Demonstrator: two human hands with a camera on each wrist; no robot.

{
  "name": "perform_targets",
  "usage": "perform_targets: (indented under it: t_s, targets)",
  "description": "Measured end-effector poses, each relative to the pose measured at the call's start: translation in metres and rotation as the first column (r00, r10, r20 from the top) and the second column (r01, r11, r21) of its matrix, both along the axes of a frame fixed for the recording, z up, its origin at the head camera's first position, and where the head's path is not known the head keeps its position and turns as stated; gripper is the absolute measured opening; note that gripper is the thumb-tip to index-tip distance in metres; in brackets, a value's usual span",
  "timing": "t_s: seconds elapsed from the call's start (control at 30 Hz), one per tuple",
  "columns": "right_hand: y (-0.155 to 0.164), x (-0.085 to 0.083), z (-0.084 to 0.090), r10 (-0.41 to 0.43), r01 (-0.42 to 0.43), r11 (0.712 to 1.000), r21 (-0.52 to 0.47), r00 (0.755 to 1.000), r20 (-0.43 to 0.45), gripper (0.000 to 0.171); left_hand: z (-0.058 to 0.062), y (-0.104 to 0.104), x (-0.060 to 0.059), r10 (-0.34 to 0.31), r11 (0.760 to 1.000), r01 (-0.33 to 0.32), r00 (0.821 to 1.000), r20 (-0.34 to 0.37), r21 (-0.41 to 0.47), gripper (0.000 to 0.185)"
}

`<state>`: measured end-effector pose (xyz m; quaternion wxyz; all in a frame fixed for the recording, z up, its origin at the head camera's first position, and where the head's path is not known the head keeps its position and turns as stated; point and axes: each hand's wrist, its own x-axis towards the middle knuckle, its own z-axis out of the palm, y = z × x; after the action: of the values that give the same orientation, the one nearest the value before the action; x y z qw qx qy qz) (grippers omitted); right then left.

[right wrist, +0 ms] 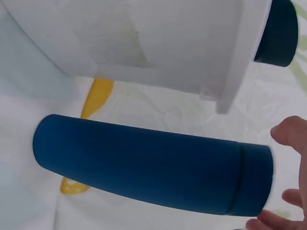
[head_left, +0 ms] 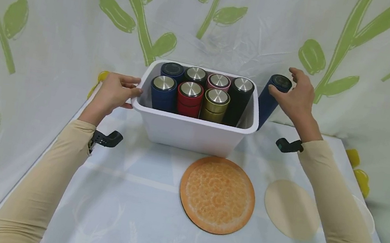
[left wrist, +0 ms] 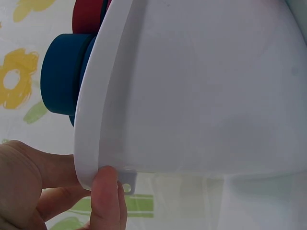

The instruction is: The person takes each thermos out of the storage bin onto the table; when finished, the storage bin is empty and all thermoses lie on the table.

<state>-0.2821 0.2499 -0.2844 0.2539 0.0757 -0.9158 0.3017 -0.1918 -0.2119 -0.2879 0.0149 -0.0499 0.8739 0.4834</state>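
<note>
A white plastic bin [head_left: 193, 133] stands at the back of the table. Inside it are upright vacuum flasks: a blue flask [head_left: 162, 98], a red flask [head_left: 188, 102], a gold flask [head_left: 214, 108], a tall black flask [head_left: 239, 101], a pink flask [head_left: 219, 81] and others. My left hand [head_left: 112, 92] grips the bin's left rim, fingers on both sides of it. Just right of the bin, a tall dark blue flask [head_left: 269, 101] stands upright on the table. My right hand [head_left: 299, 97] is at its lid, thumb and fingers spread apart; the right wrist view shows a gap between thumb and lid.
In front of the bin lies a round orange-brown disc [head_left: 217, 195] with a bread-like pattern. Right of it, partly shaded, is a flat beige round disc [head_left: 292, 208]. A leaf-patterned white curtain [head_left: 257, 24] hangs close behind the bin.
</note>
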Motion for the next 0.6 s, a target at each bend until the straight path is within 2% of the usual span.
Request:
perform_targets:
  t_s: [0.17, 0.4, 0.6]
  targets:
    - [-0.003, 0.004, 0.012, 0.024, -0.023, 1.000, 0.003, 0.998, -0.060, 0.070, 0.000, 0.000, 0.000, 0.001, 1.000, -0.001, 1.000, 0.005, 0.004, 0.050]
    - [-0.018, 0.017, 0.031, 0.065, -0.063, 0.998, 0.027, 0.994, -0.092, 0.069, 0.000, 0.000, -0.001, 0.004, 1.000, -0.004, 1.000, -0.002, 0.008, 0.050]
    - [-0.034, 0.023, 0.037, 0.135, -0.130, 0.990, 0.050, 0.983, -0.126, 0.068, 0.000, 0.000, 0.000, 0.001, 1.000, -0.001, 1.000, 0.002, 0.014, 0.050]
